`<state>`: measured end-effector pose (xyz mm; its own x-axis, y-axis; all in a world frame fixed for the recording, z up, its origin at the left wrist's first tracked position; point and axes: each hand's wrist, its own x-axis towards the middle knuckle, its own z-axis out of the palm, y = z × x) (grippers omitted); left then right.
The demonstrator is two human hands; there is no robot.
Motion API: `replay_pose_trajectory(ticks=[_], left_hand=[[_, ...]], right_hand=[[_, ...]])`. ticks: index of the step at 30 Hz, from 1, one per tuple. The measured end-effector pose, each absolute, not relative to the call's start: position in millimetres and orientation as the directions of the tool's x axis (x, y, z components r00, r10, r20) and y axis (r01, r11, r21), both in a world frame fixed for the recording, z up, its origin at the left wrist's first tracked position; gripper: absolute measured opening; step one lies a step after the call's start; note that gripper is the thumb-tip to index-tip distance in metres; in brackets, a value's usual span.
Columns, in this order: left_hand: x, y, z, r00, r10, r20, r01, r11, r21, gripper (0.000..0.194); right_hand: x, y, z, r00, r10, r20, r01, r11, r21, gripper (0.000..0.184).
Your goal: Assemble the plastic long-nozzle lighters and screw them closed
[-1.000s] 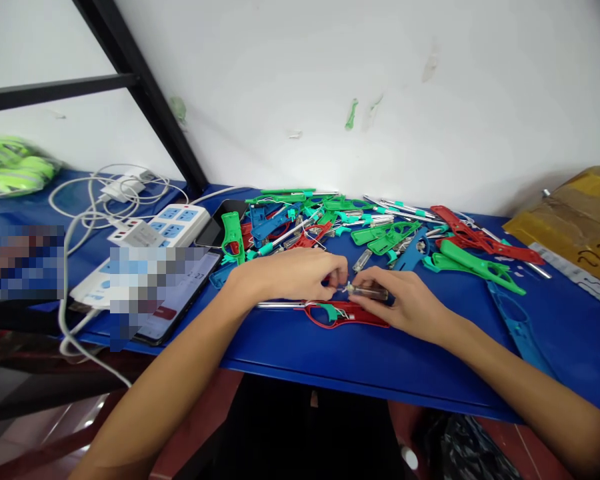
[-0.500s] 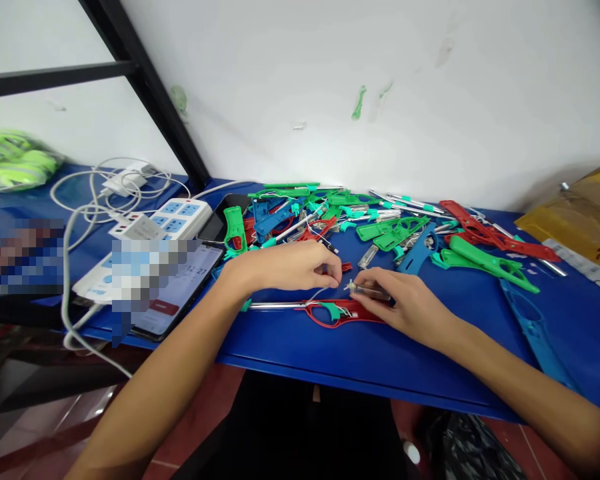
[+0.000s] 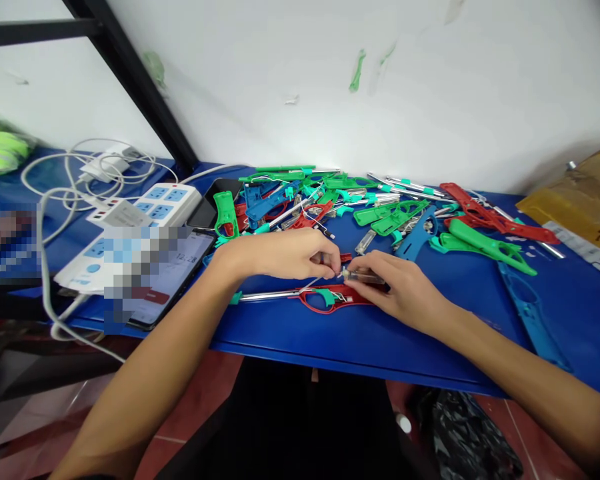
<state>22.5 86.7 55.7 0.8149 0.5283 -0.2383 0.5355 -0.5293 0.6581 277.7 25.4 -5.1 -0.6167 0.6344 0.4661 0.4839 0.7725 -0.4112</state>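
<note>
My right hand point(image 3: 403, 287) is closed around a clear lighter fuel tank point(image 3: 366, 277), its pale valve end pointing left. My left hand point(image 3: 303, 255) pinches a thin whitish tube point(image 3: 312, 284) close to that valve; its tip is hidden by the fingers. Just below both hands lies an opened red lighter shell point(image 3: 347, 297), with a teal trigger point(image 3: 325, 297) and white wires inside. A silver metal rod point(image 3: 267, 295) extends from it to the left, ending in a teal piece. The right fingers partly cover the shell's right end.
Behind my hands spreads a pile of green, red and blue lighter shells point(image 3: 387, 217) and metal rods. A blue shell half point(image 3: 533, 320) lies at right, near a cardboard box point(image 3: 575, 193). Phone point(image 3: 180, 277), power strip point(image 3: 173, 200) and white cables occupy the left.
My left hand's fingertips have come right up to the tank's valve, closing the small gap. The right hand still holds the tank. The whole view has shifted slightly.
</note>
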Motion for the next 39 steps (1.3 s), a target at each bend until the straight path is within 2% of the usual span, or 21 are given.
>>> replay_pose_trajectory(ticks=[24,33,39], left_hand=[[19.4,87.8,54.3,0.838,0.5,-0.217,0.497,-0.536,0.683,0.02],[20.5,88.4,54.2,0.833,0.516,-0.198,0.494,-0.534,0.687,0.018],[23.2,89.5,53.2,0.841,0.513,-0.175,0.458,-0.5,0.735,0.017]], right_hand=[[276.6,22.9,-4.0,-0.615,0.666,0.423,0.505,0.744,-0.437,0.006],[276.4,23.5,-3.1,-0.623,0.646,0.441,0.515,0.763,-0.391,0.005],[279.0,23.5,-1.2,-0.641,0.597,0.483,0.498,0.802,-0.33,0.009]])
